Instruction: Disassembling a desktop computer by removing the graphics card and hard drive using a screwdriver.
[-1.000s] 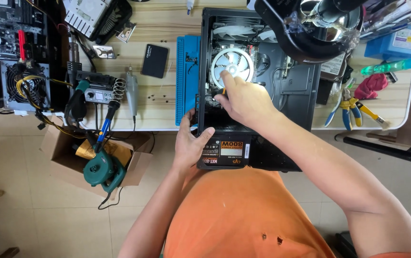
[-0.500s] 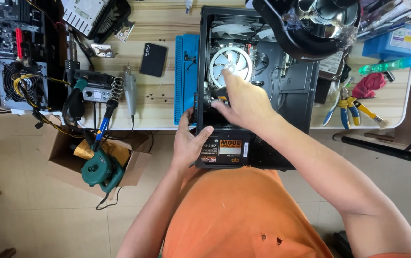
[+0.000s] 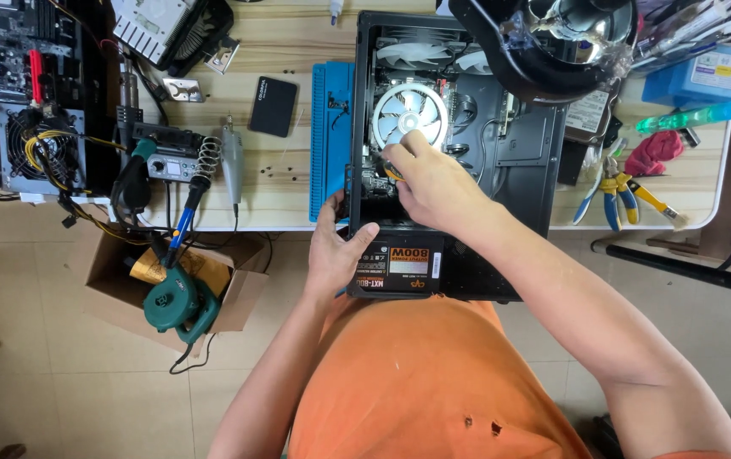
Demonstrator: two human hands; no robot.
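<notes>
The right hand reaches forward into the open black computer case, knuckles up, fingers bunched in a closed grip on a small yellow-tipped tool, just below the round white cooler fan. The left hand lies flat against the case's near left corner, thumb across the power supply, fingers wrapped over the case edge. The case lies on its side on the wooden surface, its near end overhanging toward the person. A blue mat touches its left wall. A soldering station stands further left, pliers to the right. A black lamp head hangs over the case's far right corner.
</notes>
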